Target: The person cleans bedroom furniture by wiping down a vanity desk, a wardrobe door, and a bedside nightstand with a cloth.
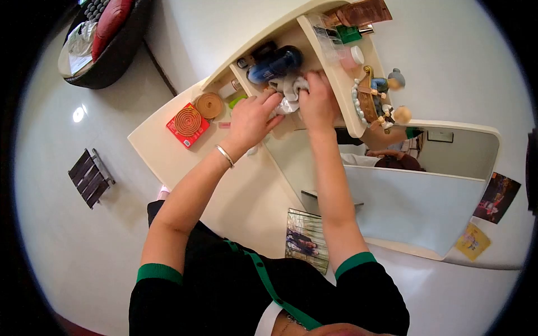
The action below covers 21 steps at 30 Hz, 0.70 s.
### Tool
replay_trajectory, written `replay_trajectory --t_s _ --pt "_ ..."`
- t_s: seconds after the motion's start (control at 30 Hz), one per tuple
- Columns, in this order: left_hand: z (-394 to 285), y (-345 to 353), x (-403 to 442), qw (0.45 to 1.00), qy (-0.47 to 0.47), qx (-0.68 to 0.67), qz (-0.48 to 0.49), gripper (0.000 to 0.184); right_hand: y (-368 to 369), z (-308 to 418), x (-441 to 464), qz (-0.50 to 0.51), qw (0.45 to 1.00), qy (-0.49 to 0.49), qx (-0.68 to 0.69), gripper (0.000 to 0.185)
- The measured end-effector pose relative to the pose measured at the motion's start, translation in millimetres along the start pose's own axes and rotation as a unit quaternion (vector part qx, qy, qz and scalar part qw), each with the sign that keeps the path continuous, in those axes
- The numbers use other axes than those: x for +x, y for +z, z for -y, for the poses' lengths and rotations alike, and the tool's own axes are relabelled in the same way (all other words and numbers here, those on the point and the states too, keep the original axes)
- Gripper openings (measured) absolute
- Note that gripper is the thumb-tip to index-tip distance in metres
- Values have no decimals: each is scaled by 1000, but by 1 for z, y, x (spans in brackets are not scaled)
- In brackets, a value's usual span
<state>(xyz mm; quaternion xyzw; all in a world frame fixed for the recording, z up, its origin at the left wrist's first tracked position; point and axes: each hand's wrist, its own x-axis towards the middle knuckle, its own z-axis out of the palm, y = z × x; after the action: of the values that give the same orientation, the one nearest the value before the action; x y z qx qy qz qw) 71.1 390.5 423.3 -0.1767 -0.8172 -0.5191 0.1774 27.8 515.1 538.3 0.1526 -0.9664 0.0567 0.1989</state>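
Observation:
My left hand [253,119], a bracelet on its wrist, has its thumb and fingers closed around the end of some crumpled clear plastic [284,106]. Beside it, my right hand [318,102] grips a grey-white cloth [290,87] with bent fingers. Both hands are inside an open compartment of the cream shelf unit [330,67]. Just beyond the cloth lies a dark blue bottle [274,66]. A bright green item [237,101] shows beside my left hand.
On the left stand a red box [188,136] with a coil on it and a round tan coil [209,105]. Bottles and a boat-shaped figurine [367,101] sit on the right shelf. A mirror [426,151], a photo [306,238] and a dark slatted stool [89,178] are also visible.

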Motion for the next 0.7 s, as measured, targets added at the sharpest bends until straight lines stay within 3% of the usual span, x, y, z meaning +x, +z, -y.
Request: replay_trajectory --t_s 0.1,0.17,0.3,0.37,0.4,0.47,0.5,0.57,0.7 --pt "-2 4 -1 999 1 -5 -48 37 -11 -21 -34 16 998 -6 -64 22" --pt "0 5 -2 998 1 -9 -63 37 -30 -18 -64 57 986 115 -110 21" --pt "-5 5 0 998 -6 -38 -53 38 -54 -24 -101 31 980 178 -83 25" --pt "-9 8 -1 996 -56 -65 11 41 -60 -30 -116 3 970 235 61 22" --pt "-9 11 -1 996 -53 -63 15 41 -57 -42 -124 0 969 239 63 22" --pt "-12 16 -2 996 -42 -73 -9 43 -54 -60 -139 -9 929 282 240 18" --pt "-12 16 -2 997 -40 -73 -6 43 -54 -61 -142 -11 928 284 241 18" --pt "-13 16 -2 995 -47 -82 -10 46 -54 -59 -148 -78 766 414 487 19" --pt "-23 9 -14 993 -20 -97 -72 50 -68 -46 -144 -92 718 409 555 26"
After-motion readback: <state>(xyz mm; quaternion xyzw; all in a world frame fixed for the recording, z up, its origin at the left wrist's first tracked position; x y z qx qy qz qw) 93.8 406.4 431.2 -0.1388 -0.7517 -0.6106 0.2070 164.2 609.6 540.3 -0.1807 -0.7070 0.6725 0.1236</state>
